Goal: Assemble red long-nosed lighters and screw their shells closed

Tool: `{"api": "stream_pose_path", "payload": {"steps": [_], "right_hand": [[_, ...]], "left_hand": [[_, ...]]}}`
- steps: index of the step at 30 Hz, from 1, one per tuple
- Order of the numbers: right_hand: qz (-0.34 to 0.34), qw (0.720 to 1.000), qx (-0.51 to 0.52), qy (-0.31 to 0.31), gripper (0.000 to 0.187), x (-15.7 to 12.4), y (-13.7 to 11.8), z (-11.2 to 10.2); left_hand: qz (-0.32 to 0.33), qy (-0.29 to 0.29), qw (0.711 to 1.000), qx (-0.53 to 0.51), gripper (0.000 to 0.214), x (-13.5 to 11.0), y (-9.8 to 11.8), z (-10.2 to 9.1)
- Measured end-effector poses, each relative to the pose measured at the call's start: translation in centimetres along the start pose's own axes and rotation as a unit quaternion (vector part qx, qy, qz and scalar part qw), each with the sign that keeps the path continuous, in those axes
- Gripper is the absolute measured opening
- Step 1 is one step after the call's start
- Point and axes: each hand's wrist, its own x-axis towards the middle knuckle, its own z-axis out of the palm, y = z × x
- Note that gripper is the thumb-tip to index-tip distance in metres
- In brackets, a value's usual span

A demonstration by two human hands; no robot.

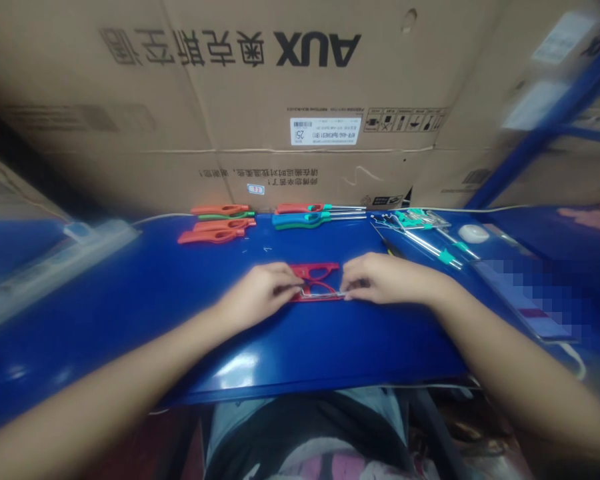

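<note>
Two red lighter handle halves (319,267) lie on the blue table between my hands, one behind the other. A thin pale wire (323,295) stretches along the nearer half. My left hand (265,292) is closed, thumb and fingers pinching the wire's left end beside the shell. The fingers of my right hand (375,279) pinch its right end, at the right ends of the halves. My fingertips hide both ends of the wire. Just behind my right hand lies a screwdriver (394,251) with a dark and yellow handle.
Orange and green handle shells (215,231) lie at the back left. Assembled lighters (300,219) with metal tubes are behind my hands. More tubes with teal parts (430,247), a white round object (473,233) and a phone-like device (525,300) are rightward. A cardboard wall (260,133) stands behind.
</note>
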Motion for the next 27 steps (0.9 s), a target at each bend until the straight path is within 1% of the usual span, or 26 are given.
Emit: {"api": "stream_pose_path", "payload": {"steps": [4,11,15,19,22,27], "right_hand": [[0.000,0.999,-0.033,0.008,0.010,0.0,-0.3,0.1],[0.012,0.990,-0.143,0.010,0.019,-0.1,-1.9,0.6],[0.001,0.981,-0.196,-0.003,0.024,0.0,-2.1,0.8],[-0.014,0.970,-0.244,-0.004,0.023,0.0,-2.6,1.0],[0.009,0.965,-0.260,-0.017,0.021,0.1,-3.5,1.1],[0.052,0.952,-0.295,-0.068,0.020,0.3,-5.3,1.2]], "left_hand": [[0.004,0.000,1.000,0.007,0.024,0.0,-0.1,0.1],[0.012,0.004,1.000,0.019,0.023,0.1,-0.1,0.3],[0.008,0.000,0.999,0.031,0.025,0.1,0.0,0.3],[0.000,-0.006,1.000,0.028,0.026,0.1,0.0,0.3],[-0.006,-0.008,1.000,0.025,0.028,0.1,0.0,0.4],[-0.009,-0.009,1.000,0.021,0.029,0.2,-0.1,0.4]]}}
